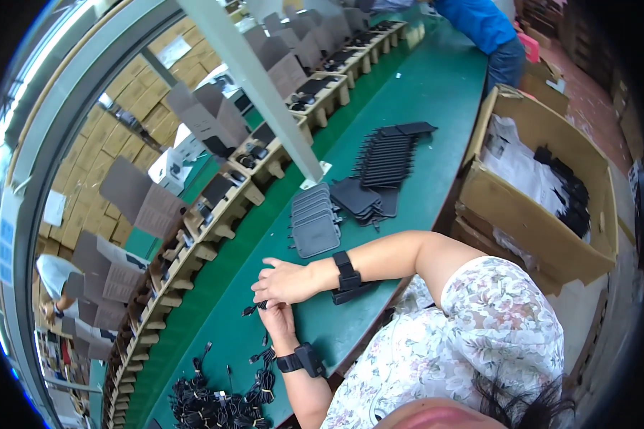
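My right hand point(288, 281) reaches in from the right, its fingers curled over the fingertips of my left hand point(279, 323). Between the two hands is a small black cable point(249, 310), its end poking out to the left; most of it is hidden by fingers. Close below lies a pile of bundled black cables point(218, 404) on the green table point(429, 93). Beyond my right wrist stand a row of grey flat cases point(315, 222) and a loose stack of black flat panels point(358, 199). Farther off, a rack-like row of black panels point(388, 157) leans together.
Along the table's far side runs a line of cardboard trays point(225, 207) with upright flaps and small black parts. A metal post point(265, 93) rises from the table. An open carton point(544, 214) with black items stands at right. A person in blue point(479, 28) works farther up.
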Demonstrator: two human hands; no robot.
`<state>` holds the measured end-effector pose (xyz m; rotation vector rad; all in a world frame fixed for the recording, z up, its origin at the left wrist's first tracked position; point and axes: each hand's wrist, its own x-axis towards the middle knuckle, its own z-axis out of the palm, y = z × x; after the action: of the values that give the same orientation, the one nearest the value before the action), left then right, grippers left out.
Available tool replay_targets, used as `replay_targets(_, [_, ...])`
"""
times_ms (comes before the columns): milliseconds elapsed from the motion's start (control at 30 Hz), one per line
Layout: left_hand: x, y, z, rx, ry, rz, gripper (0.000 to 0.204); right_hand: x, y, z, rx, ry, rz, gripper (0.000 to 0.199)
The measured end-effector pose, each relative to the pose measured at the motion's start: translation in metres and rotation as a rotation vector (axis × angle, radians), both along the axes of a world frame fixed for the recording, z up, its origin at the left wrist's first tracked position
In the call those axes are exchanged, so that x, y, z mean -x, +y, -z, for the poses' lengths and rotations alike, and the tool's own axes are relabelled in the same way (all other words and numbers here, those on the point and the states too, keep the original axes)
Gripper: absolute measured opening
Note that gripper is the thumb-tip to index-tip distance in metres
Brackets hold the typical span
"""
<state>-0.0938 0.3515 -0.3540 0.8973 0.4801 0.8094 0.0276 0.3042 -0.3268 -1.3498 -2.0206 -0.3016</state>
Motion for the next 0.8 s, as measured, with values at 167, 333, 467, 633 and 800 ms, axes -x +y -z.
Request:
replay_targets(167, [-0.004, -0.005, 0.007, -0.062, -0.021, 0.080, 0.039, -0.026, -0.014, -0.002, 0.299, 0.024, -0.024, 0.035])
replay_targets(333, [-0.006, -0.009, -0.008, -0.204, -0.057, 0.035, 0.044, -0.031, -0.016, -0.018, 0.359, 0.033, 0.015, 0.029])
replay_targets(467, [0.012, 0.011, 0.003, -0.310, 0.089, -0.167, 0.039, -0.028, 0.017, -0.016, 0.089, 0.047, 0.134, 0.021])
replay_targets(633, [0.022, 0.023, 0.024, -0.526, 0.317, -0.266, 0.030, -0.038, 0.056, -0.058, 0.028, 0.041, 0.294, 0.030])
replay_targets(800, [0.036, 0.028, 0.037, -0.611, 0.345, -0.263, 0.032, -0.046, 0.125, -0.096, 0.103, 0.163, 0.372, 0.038])
